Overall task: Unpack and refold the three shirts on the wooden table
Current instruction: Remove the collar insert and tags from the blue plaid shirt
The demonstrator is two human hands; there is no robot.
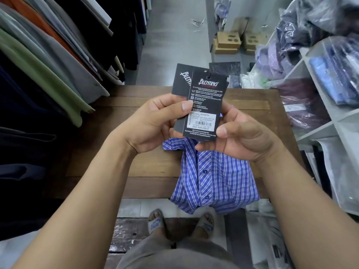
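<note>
A blue checked shirt (215, 177) lies buttoned on the wooden table (151, 167), its lower part hanging over the near edge. Above it I hold two black hang tags (204, 105) fanned apart, the front one printed with a brand name, care text and a barcode label. My left hand (155, 123) pinches the tags from the left, thumb on the front tag. My right hand (240, 136) grips them from the right, thumb on the lower right corner. The shirt's collar is hidden behind my hands and the tags.
Hanging garments (48, 65) crowd the left side. White shelves (320, 98) on the right hold shirts in plastic bags (303, 107). Cardboard boxes (229, 42) sit on the grey floor beyond the table. More packed shirts (225, 68) lie past the table's far edge.
</note>
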